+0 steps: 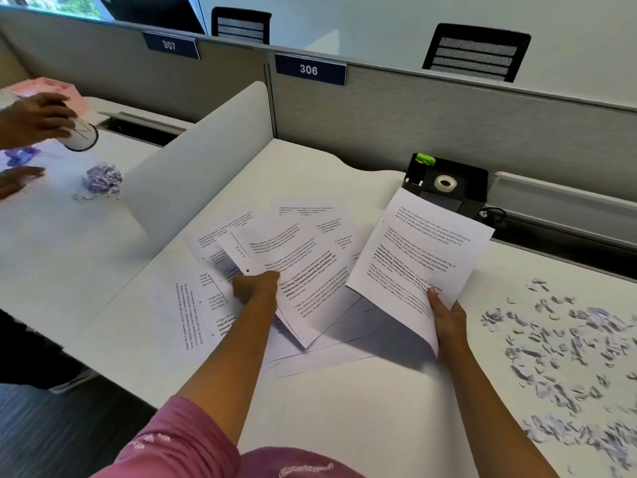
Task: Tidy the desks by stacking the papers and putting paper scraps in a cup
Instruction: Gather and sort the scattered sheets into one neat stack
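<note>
Printed papers (296, 257): fanned loosely on white desk (344, 408), left of black organizer (448, 191). Left hand (256, 288) grips several sheets; right hand (448, 319) pinches one raised sheet (420, 257). Paper scraps (568, 357): scattered right of organizer.

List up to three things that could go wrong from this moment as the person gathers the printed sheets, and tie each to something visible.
1. The left hand pinches fanned sheets at one corner; some might slip out.
2. The right hand holds a lifted sheet by its lower edge; it could sag or crease.
3. Paper scraps lie close on the right; a sweeping sheet might scatter them.
</note>
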